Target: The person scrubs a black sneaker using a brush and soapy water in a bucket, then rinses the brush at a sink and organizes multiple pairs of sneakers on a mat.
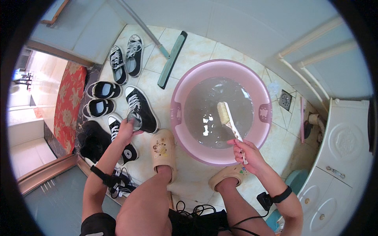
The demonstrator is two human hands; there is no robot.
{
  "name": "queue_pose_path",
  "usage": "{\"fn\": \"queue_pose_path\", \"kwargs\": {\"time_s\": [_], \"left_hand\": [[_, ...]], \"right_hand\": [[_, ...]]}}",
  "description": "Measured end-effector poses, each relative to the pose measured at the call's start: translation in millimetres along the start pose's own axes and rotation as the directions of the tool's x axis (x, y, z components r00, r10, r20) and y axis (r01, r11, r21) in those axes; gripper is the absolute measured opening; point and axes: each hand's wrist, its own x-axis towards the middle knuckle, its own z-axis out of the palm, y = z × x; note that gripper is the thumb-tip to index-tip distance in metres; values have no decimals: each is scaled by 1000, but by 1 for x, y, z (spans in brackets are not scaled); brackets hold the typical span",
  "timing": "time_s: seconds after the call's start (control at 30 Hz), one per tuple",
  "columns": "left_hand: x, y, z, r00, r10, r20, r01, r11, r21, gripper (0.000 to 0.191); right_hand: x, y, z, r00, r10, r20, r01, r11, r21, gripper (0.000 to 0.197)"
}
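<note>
My left hand point(127, 130) grips the heel opening of a black canvas sneaker point(144, 113) with white laces and toe cap, its toe pointing away from me. Below that hand lies another black sneaker point(129, 153), partly covered by my forearm. My right hand point(246, 153) is closed around the white handle of a scrubbing brush point(226, 115), held over the near part of a round pink plastic basin point(192, 72). Greyish water point(218, 94) fills the basin's bottom. The bristles face left, above the water.
Several dark shoes point(118, 65) stand at the left by the doorway. A green floor squeegee point(172, 60) leans beyond them. Right of the basin are a floor drain point(285, 100) and a white cabinet point(339, 141). My feet wear beige clogs point(163, 150) beside the basin.
</note>
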Motion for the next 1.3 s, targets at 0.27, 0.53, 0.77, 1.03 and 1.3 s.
{"fn": "queue_pose_path", "kwargs": {"time_s": [0.27,0.53,0.77,1.03,1.3], "left_hand": [[38,-9,-27,999,42,-7,-42,998,45,33],[56,-8,-79,994,23,104,-67,896,439,54],[-23,54,-77,934,334,126,-355,833,423,43],[-94,129,-67,879,346,328,-474,713,517,58],[-122,185,-86,851,356,386,-525,613,590,56]], "right_hand": [[-16,-29,10,997,-71,-3,71,991,-111,39],[-49,-35,37,977,-214,-10,207,953,-223,43],[-75,-56,46,947,-309,87,317,944,-90,43],[-112,-66,64,852,-522,47,524,849,-63,23],[-153,-33,83,844,-534,42,535,835,-130,23]]}}
